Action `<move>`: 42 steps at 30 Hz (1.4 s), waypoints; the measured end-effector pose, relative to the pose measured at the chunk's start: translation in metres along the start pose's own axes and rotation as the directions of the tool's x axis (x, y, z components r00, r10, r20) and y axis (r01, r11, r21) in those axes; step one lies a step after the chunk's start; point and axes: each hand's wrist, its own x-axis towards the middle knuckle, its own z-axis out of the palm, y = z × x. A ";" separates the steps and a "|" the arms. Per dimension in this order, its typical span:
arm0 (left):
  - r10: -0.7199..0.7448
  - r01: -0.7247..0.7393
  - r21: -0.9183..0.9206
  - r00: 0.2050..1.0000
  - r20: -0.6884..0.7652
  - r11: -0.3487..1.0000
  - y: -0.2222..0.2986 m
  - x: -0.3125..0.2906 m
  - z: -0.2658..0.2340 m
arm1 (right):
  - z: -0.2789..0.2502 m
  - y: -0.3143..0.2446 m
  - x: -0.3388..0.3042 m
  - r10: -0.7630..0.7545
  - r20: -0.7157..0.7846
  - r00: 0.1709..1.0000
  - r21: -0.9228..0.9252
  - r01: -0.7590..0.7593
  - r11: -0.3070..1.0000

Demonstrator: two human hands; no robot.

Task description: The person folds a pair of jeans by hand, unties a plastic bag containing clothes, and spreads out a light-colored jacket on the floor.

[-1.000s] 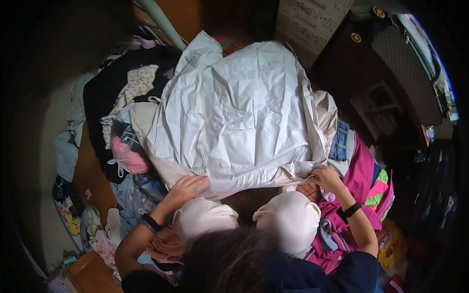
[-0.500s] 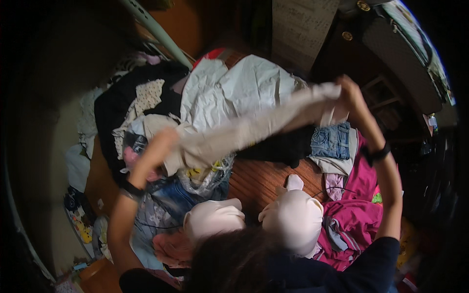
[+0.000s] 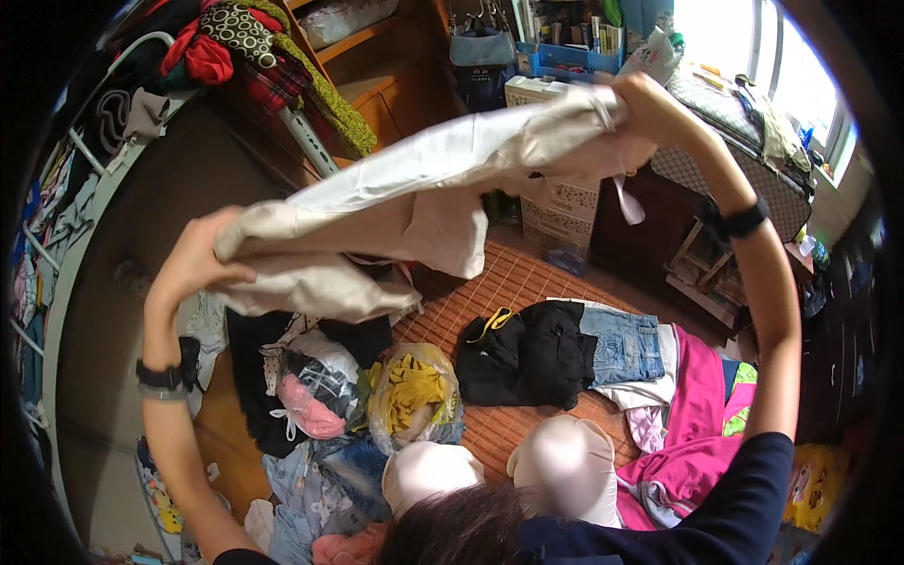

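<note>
A cream-coloured cloth garment (image 3: pixel 405 179), whose exact kind I cannot make out, is stretched in the air between my two hands. My left hand (image 3: pixel 196 262) is closed on its lower left end, thumb toward the middle. Higher up, my right hand (image 3: pixel 650 111) grips the other end; its fingers are partly hidden by the cloth. Loose folds and a thin strip hang down from the garment. Below it lie folded black clothing (image 3: pixel 527 353) with a yellow trim and folded blue denim (image 3: pixel 621 347) beside that.
A brown slatted mat (image 3: pixel 490 428) lies beneath. Clear plastic bags, one with yellow cloth (image 3: pixel 414 386) and one with pink and dark cloth (image 3: pixel 320 386), sit at left. Magenta clothing (image 3: pixel 692 452) lies right. A metal bed frame (image 3: pixel 80 245) stands left; patterned drawers (image 3: pixel 560 212) stand behind.
Both hands have lifted the garment, with the left hand moving outward to the left. The view has tipped up, showing more of the room. The large pale sheet behind no longer lies there.
</note>
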 end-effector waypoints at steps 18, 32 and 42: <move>-0.295 0.355 0.048 0.837 -0.462 0.934 -0.115 0.171 0.090 | 0.176 0.095 0.051 0.159 0.148 0.976 0.226 -0.190 0.955; 0.168 -0.243 0.139 0.897 0.409 0.960 0.054 0.031 0.535 | 0.393 -0.110 -0.259 -0.200 0.436 0.877 0.288 0.075 0.955; 0.100 -0.138 0.079 0.924 0.369 0.987 0.041 0.010 0.524 | 0.365 -0.044 -0.329 0.392 0.363 0.845 -0.062 -0.398 0.915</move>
